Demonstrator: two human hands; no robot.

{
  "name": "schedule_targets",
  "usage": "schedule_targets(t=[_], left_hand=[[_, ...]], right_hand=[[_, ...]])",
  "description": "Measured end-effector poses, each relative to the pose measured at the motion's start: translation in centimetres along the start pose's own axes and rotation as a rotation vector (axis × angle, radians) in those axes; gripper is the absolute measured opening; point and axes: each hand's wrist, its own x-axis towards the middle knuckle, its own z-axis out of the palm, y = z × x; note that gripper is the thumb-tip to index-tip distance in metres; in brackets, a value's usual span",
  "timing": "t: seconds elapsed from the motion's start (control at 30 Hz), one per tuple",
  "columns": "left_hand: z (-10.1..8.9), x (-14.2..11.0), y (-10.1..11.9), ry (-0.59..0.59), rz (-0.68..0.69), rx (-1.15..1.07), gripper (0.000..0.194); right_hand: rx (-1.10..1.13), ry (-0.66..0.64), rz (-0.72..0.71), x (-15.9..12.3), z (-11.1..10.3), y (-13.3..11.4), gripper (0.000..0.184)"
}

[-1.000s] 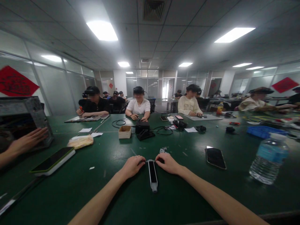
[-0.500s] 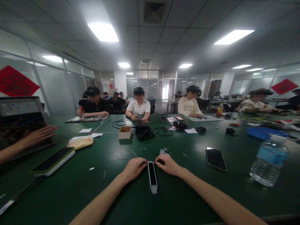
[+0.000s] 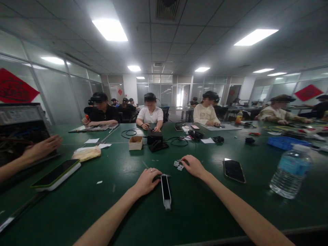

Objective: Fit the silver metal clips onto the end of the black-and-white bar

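A slim white pen-shaped device [image 3: 166,191] with a long black screen lies on the green table [image 3: 123,218], pointing away from me. My left hand [image 3: 147,181] is at its far end, fingers curled and closed on the upper left edge; a thin pale piece sticks out across that end. To the right, my right hand [image 3: 194,166] rests low over the table, thumb and forefinger apart. Its fingertips reach a cluster of small whitish metal parts [image 3: 178,165], and tiny bits beside them are partly hidden by the fingers.
A phone [image 3: 234,170] and a water bottle [image 3: 292,172] stand to the right, with a blue tray [image 3: 288,142] behind. Ahead are a small box [image 3: 135,143] and black cables. Leftward lie a green-edged device [image 3: 56,173] and a co-worker's hand [image 3: 42,148] at an open case. Co-workers sit opposite.
My right hand has left the device's far end and moved right and slightly forward to the small metal parts. My left hand has stayed at the device. The view has tilted slightly.
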Motion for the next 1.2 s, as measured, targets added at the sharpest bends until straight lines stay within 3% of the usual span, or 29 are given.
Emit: schedule_targets(t=[0.17,0.4,0.53,0.87,1.2], left_hand=[[0.5,-0.1,-0.4,0.013,0.015,-0.039,0.054],[0.6,-0.1,-0.4,-0.021,-0.002,-0.091,0.071],[0.4,-0.1,-0.1,-0.051,-0.025,-0.088,0.066],[0.8,0.0,-0.6,-0.031,-0.019,-0.045,0.042],[0.3,-0.1,0.0,-0.035,-0.022,-0.051,0.042]], right_hand=[[-0.112,-0.118,0.049,-0.1,-0.2,3.9,0.025],[-0.081,-0.186,-0.024,-0.1,-1.1,3.2,0.025],[-0.075,-0.245,-0.057,-0.1,-1.2,2.5,0.021],[-0.053,-0.275,0.037,-0.1,-0.2,1.9,0.026],[-0.066,-0.277,0.100,0.1,0.1,1.7,0.011]])
